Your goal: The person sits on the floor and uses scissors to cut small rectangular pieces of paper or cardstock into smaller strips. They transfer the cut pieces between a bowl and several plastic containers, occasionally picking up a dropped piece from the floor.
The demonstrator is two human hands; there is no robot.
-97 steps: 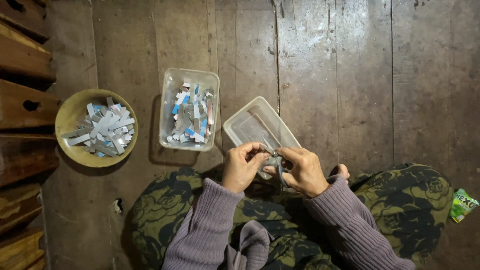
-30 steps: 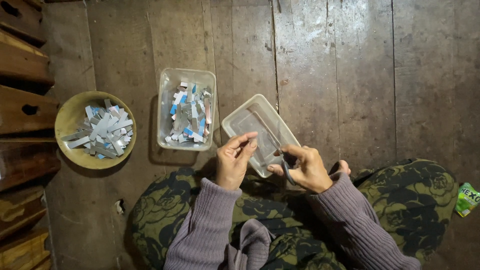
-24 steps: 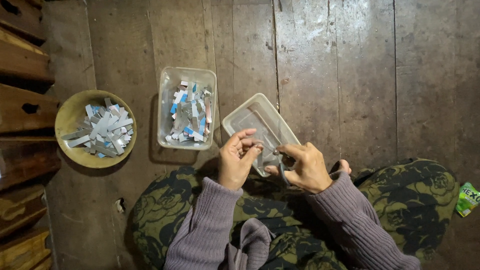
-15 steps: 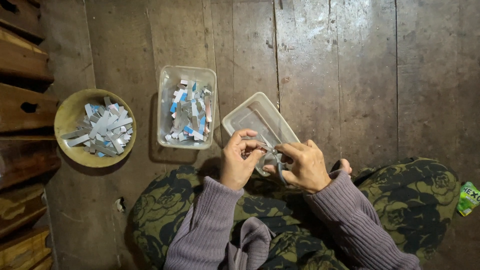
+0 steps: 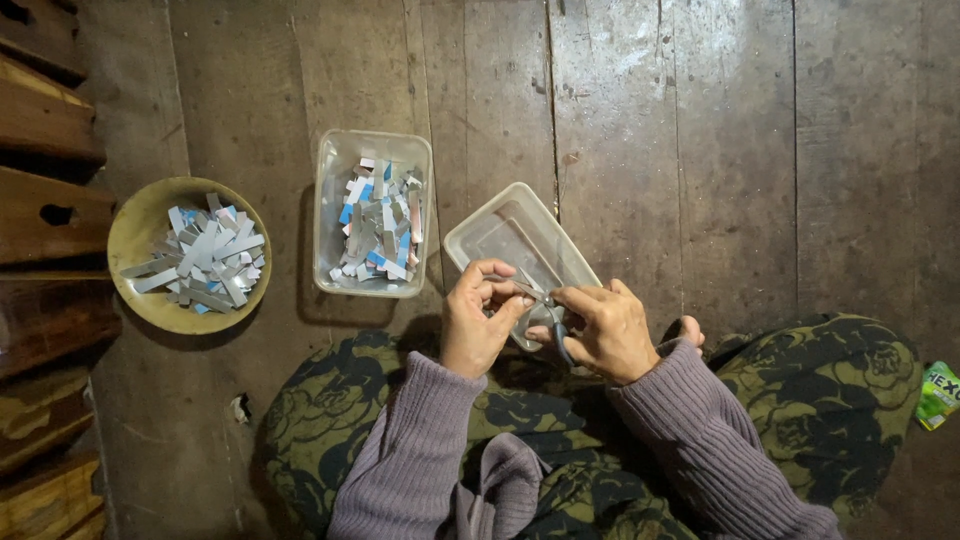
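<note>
My left hand pinches a small thin strip between thumb and fingers, just above my lap. My right hand grips small scissors, whose blades point left at the strip. Both hands hover over the near edge of a clear plastic lid lying on the wooden floor. Left of it stands a clear rectangular tub with several blue, white and grey strips. Further left sits a round yellowish bowl with more grey and white strips.
Dark wooden floorboards run under everything. Wooden slats or steps line the left edge. My knees in dark floral trousers fill the bottom. A small green packet lies at the right edge.
My hands had parted a little a second ago. They have come back together, with the scissors again at the strip. The containers have stayed put.
</note>
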